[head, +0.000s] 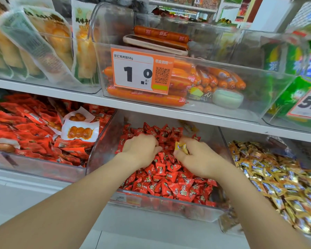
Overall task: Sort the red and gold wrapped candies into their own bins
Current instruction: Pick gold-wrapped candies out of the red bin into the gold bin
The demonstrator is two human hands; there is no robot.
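We find the red bin [104, 144] directly beneath both hands, filled with red candies [169, 178], and the gold bin [228, 221] just right of the right hand [196, 159], heaped with gold candies [276, 177]. The left hand [140, 150] has its fingers dug into the red pile; whether it grips anything we cannot tell. The right hand pinches one stray gold candy [180, 147]. We advise lifting it clear, carrying it rightward over the divider, and releasing only above the gold heap.

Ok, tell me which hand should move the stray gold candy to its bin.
Right. The right hand pinches the gold candy and is nearer the gold bin; the left hand is among red candies.
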